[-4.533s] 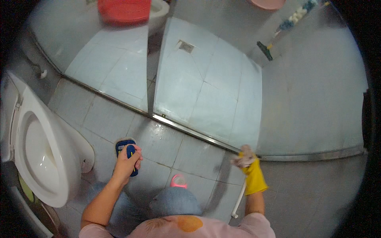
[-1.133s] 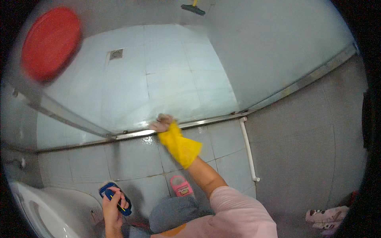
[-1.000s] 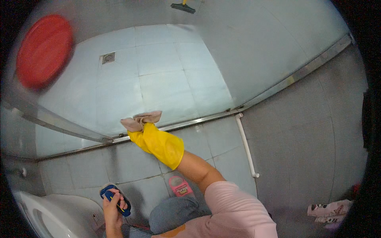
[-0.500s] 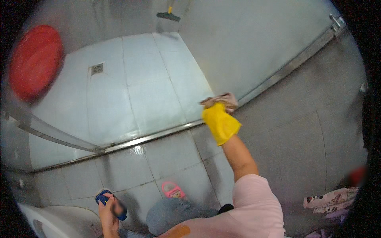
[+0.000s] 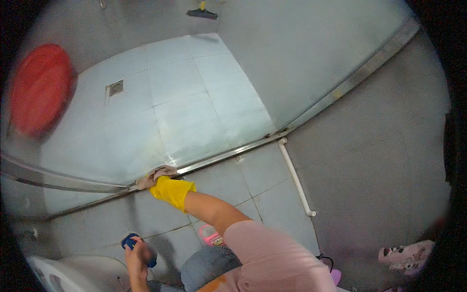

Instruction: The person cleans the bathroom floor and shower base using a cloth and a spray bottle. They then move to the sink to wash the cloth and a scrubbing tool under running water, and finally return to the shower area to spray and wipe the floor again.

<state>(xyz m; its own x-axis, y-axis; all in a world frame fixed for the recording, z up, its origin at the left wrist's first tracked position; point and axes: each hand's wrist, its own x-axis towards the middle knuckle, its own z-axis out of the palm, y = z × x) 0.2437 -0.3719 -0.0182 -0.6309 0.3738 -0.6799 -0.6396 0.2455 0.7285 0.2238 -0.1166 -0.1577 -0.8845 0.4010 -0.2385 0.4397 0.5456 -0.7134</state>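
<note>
My right hand [image 5: 170, 192], in a yellow rubber glove, grips a crumpled pinkish-brown rag [image 5: 156, 176]. It presses the rag against the metal sill rail [image 5: 219, 159] of the shower enclosure, left of the middle, close to the curved glass edge. Down at the lower left is my bare left hand [image 5: 134, 260], over a blue slipper-like thing [image 5: 130, 240]. A blurred patch beside its fingers hides whether they hold that thing or merely lie over it.
A big red basin [image 5: 41, 90] leans at the far left. Beyond the rail, a floor drain [image 5: 116, 87] and a dark broom head [image 5: 202, 14] show. A white pipe [image 5: 297, 177] runs along the right wall's foot. A pink slipper [image 5: 210, 235] and white toilet [image 5: 73, 272] are near me.
My right hand has moved with the rag leftward and nearer along the rail, from its right end. The white pipe, hidden before by my arm, now shows. My left hand has barely moved.
</note>
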